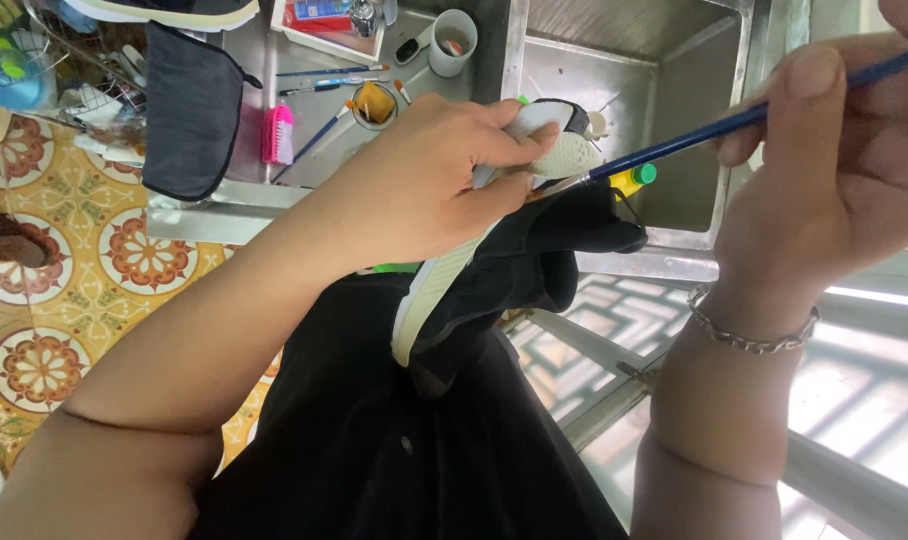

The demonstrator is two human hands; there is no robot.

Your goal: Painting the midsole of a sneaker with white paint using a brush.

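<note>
My lap comes first, covered in black cloth [394, 450], and the shoe [494, 260] is held up just above it, sole toward me, black upper hanging below the pale sole edge. My left hand [414, 185] wraps the toe end, fingers curled over the white sole and thumb pressed along its side, so the shoe is clamped firm and tilted toward my right. My right hand [834, 160], with a chain bracelet [749, 330] at the wrist, pinches a thin blue-handled brush [694, 135] between thumb and fingertips, and the brush tip meets the sole's rim right beside my left thumb. For this kind of fine work I judge it best to keep the left grip steady and let only the brush move, in short light strokes along the rim, keeping the bristles off the black fabric. Holding the brush far back gives reach but less control; a wobble could smear. Beyond the shoe is a steel sink [634, 60], with a small yellow bottle with a green cap [634, 178] showing just behind the brush. On the counter to the left lie more brushes [324, 88], a small pot with orange inside [374, 104], a white cup [452, 42], a pink scrubbing brush [278, 134] and a dark cloth [192, 105] draped over the edge. Patterned floor tiles [134, 250] show below at left.
</note>
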